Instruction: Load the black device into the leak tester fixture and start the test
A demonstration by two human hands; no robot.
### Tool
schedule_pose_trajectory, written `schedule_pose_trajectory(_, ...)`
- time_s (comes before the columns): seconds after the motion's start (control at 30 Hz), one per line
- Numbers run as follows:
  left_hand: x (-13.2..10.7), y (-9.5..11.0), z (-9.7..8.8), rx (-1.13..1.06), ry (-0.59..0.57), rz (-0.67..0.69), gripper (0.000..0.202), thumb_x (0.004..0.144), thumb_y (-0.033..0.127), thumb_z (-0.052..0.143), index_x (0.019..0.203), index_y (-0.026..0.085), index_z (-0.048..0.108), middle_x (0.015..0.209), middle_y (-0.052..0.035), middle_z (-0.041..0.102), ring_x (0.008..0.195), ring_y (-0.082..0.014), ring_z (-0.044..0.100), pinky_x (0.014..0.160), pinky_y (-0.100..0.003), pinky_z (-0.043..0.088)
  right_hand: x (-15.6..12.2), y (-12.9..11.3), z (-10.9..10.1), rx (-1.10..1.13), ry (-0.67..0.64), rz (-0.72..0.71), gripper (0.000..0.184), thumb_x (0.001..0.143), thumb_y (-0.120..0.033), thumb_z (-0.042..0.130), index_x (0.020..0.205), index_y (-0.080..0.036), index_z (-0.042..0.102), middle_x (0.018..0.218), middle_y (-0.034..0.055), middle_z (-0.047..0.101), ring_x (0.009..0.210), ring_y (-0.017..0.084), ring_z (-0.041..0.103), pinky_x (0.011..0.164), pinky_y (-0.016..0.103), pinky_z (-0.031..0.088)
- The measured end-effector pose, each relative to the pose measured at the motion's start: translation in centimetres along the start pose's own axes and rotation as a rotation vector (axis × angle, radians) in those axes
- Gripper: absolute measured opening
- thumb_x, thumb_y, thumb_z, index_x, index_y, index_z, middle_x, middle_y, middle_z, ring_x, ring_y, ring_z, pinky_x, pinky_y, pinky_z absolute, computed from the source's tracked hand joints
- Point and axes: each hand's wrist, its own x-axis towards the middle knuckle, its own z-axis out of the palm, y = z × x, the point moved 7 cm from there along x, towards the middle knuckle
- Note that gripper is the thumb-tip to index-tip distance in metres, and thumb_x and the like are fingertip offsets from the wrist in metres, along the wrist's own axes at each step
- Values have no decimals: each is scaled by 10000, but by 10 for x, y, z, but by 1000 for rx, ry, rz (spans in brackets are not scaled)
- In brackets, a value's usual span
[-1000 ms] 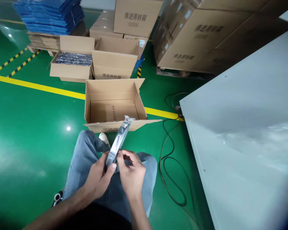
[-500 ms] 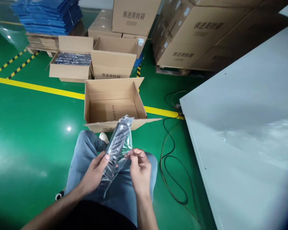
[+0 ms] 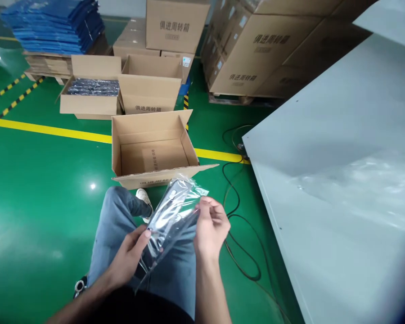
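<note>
A long dark part in a clear plastic bag (image 3: 168, 211) lies slantwise above my lap; glare on the film hides what kind of part it is. My left hand (image 3: 130, 252) grips its lower left side, thumb on top. The loose edge of the plastic is pinched between the thumb and fingers of my right hand (image 3: 212, 222), which pulls the film out to the right. Just beyond the bag stands an open cardboard box (image 3: 148, 128), its bare bottom visible and its near flap folded outward.
Farther back, another open box (image 3: 94, 105) holds several plastic-wrapped dark pieces, beside a tall open carton (image 3: 148, 92). Stacked cartons (image 3: 253, 58) stand on a pallet. A grey-white panel surface (image 3: 324, 180) fills the right, with cables (image 3: 236, 207) on the green floor beside it.
My right hand has moved right and slightly up, drawing the plastic film away from the dark part and spreading it wider. My left hand keeps its grip. The view has shifted slightly.
</note>
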Motion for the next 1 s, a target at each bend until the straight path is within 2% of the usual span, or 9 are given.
schedule_pose_trajectory(0.1,1,-7,6,-213,-89,-204,847,728,934,625,1068,162,703,738,-87,788,497,-216,665,507,-327,523,5,14,-2,175,-34,111,415,780,-559,820,861,-201,628,721,-34,599,656,135,555,681,291,465)
schedule_pose_trajectory(0.2,5,-8,8,-269,-112,-254,887,687,954,638,1079,161,705,775,-105,804,570,-261,728,522,-339,542,0,23,-4,238,-46,183,522,763,-630,834,997,-215,621,813,-33,626,691,134,580,711,295,505)
schedule_pose_trajectory(0.3,13,2,-3,-91,3,-34,737,812,887,588,995,185,712,787,-63,784,662,-219,713,616,-320,546,-23,28,-2,142,-65,163,680,769,-662,830,1246,-248,578,1012,12,677,872,172,657,805,326,567)
schedule_pose_trajectory(0.4,16,17,-14,154,143,188,572,954,755,507,901,215,687,760,-22,730,741,-188,651,721,-306,522,-56,39,13,10,-247,116,774,737,-551,897,1356,-262,535,1056,21,671,891,175,662,790,314,592)
schedule_pose_trajectory(0.53,18,27,-23,270,217,217,513,1009,689,438,954,240,678,713,2,684,668,-182,591,663,-312,467,-83,57,32,25,-517,148,546,834,-494,834,1250,-203,634,850,2,672,724,164,643,676,298,589)
schedule_pose_trajectory(0.63,23,29,-30,156,245,173,582,954,767,493,936,225,704,734,-25,717,685,-196,629,663,-316,506,-79,58,31,35,-628,184,421,893,-496,789,1160,-181,709,791,10,670,702,173,654,691,312,593)
schedule_pose_trajectory(0.73,32,16,-30,-131,176,21,734,859,862,564,1040,174,745,829,-89,799,748,-239,729,721,-354,603,-70,51,26,50,-734,209,419,908,-510,783,1191,-203,741,818,5,660,711,183,673,743,349,616)
schedule_pose_trajectory(0.83,37,6,-27,-287,119,-93,855,791,910,606,1128,137,748,828,-126,824,685,-267,760,642,-381,629,-63,47,24,70,-808,221,433,895,-505,802,1237,-243,757,867,-4,650,712,166,669,764,346,621)
schedule_pose_trajectory(1.0,41,2,-21,-225,15,-80,880,805,916,583,1184,140,753,846,-129,839,743,-298,794,589,-363,617,-43,48,34,40,-678,181,613,906,-567,773,1412,-230,689,1020,53,739,919,196,723,861,341,640)
